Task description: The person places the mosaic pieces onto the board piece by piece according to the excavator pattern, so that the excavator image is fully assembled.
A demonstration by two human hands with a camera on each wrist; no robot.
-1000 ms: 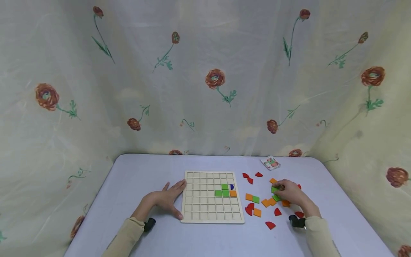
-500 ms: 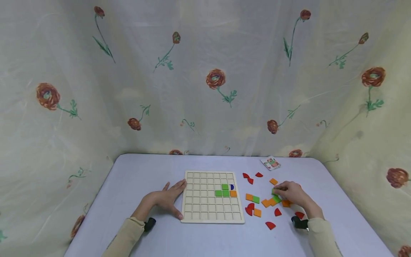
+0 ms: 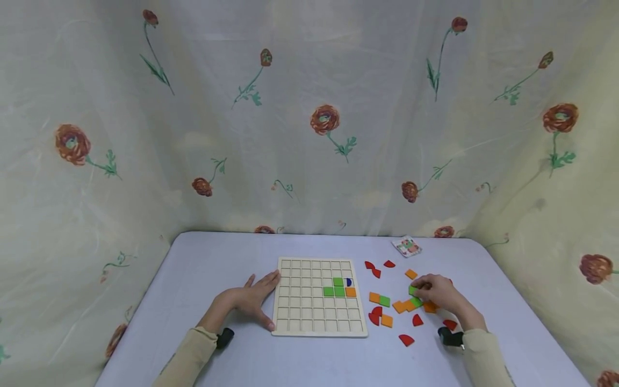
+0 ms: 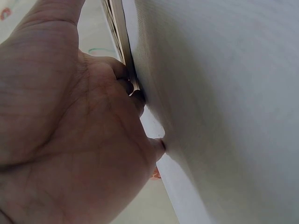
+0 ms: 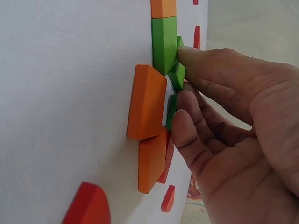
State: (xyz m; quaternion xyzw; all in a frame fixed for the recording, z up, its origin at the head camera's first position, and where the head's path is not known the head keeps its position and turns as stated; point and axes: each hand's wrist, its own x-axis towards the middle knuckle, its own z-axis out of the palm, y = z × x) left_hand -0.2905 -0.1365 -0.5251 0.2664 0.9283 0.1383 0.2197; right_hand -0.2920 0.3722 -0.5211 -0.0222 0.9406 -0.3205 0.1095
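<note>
So the right hand (image 3: 435, 293) is pinching a small green square tile (image 3: 412, 290), thumb and fingertips curled round its edges, out to the right of the wooden grid board (image 3: 319, 296). From the right wrist view that tile sits tilted up off the desk (image 3: 217, 258), right against another green tile (image 5: 164, 44) lying flat and just above a pair of orange tiles (image 5: 147, 102) that touch each other. More orange squares and red quarter-circle pieces (image 3: 407, 339) are scattered on the desk between the board and that hand, plus a few red ones a bit farther back from it.

The left hand (image 3: 251, 301) lies flat and spread, fingers straight, pressed against the board's left edge with the thumb along the near corner, holding nothing.

On the board itself, three green squares (image 3: 338, 287), one orange square (image 3: 351, 292) and a blue piece (image 3: 349, 281) fill cells near its right side. A small printed card (image 3: 408, 245) lies behind the loose pieces, well beyond the board's far right corner.
</note>
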